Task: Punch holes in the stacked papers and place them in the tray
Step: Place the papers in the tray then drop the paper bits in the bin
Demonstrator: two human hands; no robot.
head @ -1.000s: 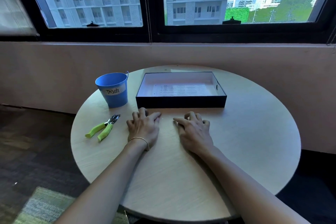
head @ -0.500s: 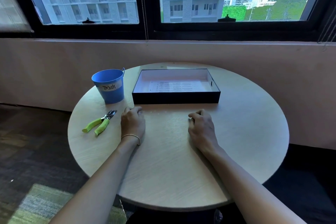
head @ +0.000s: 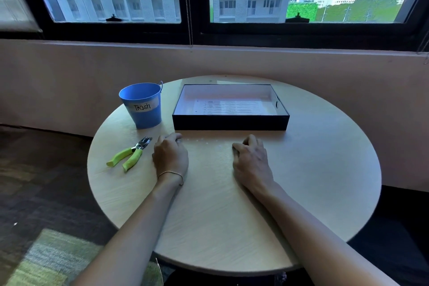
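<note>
Papers [head: 228,107], printed with rows of text and holes along the near edge, lie flat inside the black tray [head: 231,122] at the far side of the round counter [head: 313,169]. A blue "Trash" bucket [head: 142,105] stands left of the tray, with the green-handled punch [head: 130,154] nearer. Both the left hand [head: 170,155] and right hand [head: 251,162] rest on the counter with fingers curled under, holding nothing, just short of the tray's near wall.

I see a round pale wooden table [head: 313,181]. On it sit a black tray [head: 231,122], a blue "Trash" bucket [head: 142,105] left of the tray, green-handled punch pliers [head: 130,154], and both hands, resting curled.
</note>
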